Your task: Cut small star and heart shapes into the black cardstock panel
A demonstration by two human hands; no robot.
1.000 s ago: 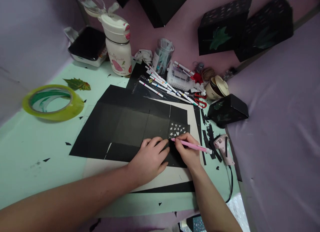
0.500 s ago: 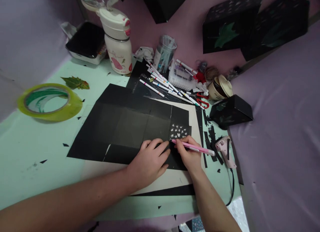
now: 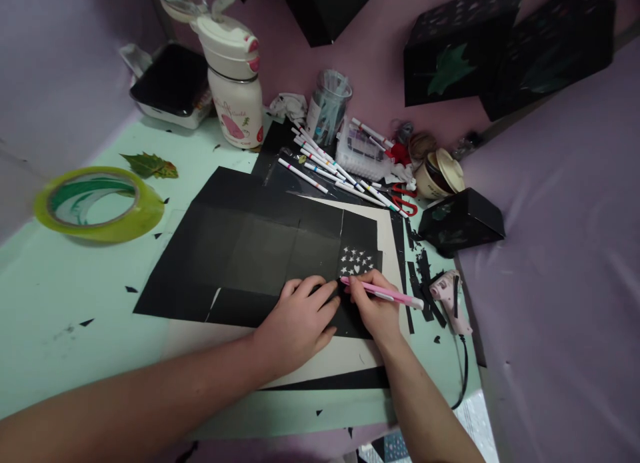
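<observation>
A large sheet of black paper [image 3: 250, 250] lies unfolded on a pale cutting board [image 3: 340, 360]. Small white stars and a heart [image 3: 356, 261] show at its right edge. My left hand [image 3: 297, 320] lies flat on the black paper, fingers spread, pressing it down just left of those shapes. My right hand [image 3: 373, 306] is closed round a pink pen-shaped tool [image 3: 385, 293]. The tool's tip touches the paper right below the shapes.
A yellow-green tape roll [image 3: 97, 206] and a leaf [image 3: 149, 165] lie at the left. At the back stand a white bottle [image 3: 235, 90], a clear cup [image 3: 327, 106], several markers [image 3: 325, 170], red scissors [image 3: 403, 202] and a jar [image 3: 439, 175]. A black box [image 3: 463, 220] and pink glue gun [image 3: 450, 300] sit at the right.
The view has shifted slightly. My right hand and the pink tool have edged a little leftward along the paper; my left hand stays pressed in place.
</observation>
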